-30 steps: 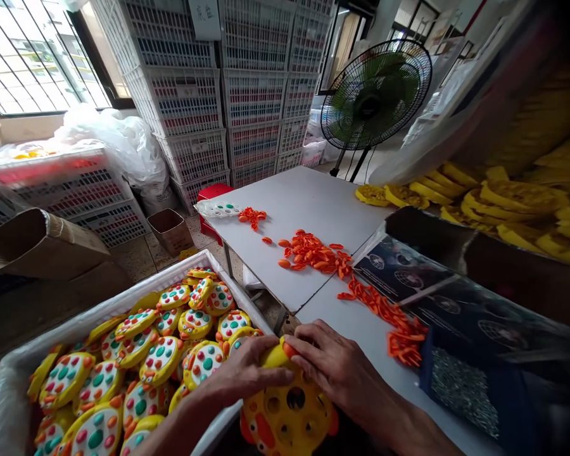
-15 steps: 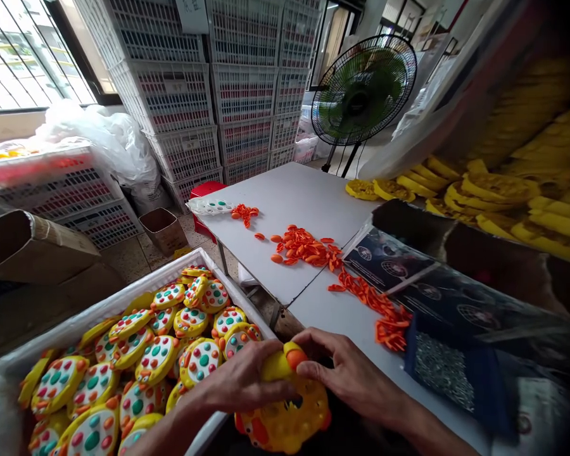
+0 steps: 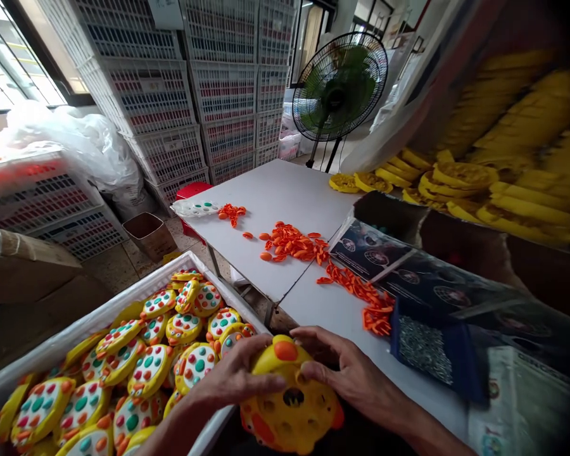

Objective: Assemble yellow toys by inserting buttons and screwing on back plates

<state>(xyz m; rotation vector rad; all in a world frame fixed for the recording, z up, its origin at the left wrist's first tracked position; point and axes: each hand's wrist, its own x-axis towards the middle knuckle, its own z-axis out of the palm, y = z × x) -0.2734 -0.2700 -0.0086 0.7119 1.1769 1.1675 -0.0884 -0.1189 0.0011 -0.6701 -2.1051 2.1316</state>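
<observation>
A yellow plastic toy shell with orange parts [image 3: 308, 415] is held between both hands in front of me, its hollow underside with several round holes turned up. My left hand [image 3: 251, 373] grips its left side, thumb lying across the top. My right hand [image 3: 335, 361] is closed on the upper right edge, thumb pressing beside an orange oval piece [image 3: 285, 350]. To the left, a white crate [image 3: 204, 269] lined with plastic holds many yellow toys [image 3: 147, 370] with coloured dots on white faces. Loose orange parts [image 3: 294, 242] lie in piles on the white table [image 3: 251, 190].
A blue tray of screws [image 3: 425, 348] sits at the table's right side, near a clear plastic bag [image 3: 517, 399]. Open cardboard boxes [image 3: 456, 234] and stacked yellow shells [image 3: 456, 174] stand behind it. A fan [image 3: 339, 88] and stacked white crates [image 3: 223, 92] are at the back.
The view has shifted slightly to the right. The shell is turned a little in my hands, so its orange oval piece and holed underside show more fully.
</observation>
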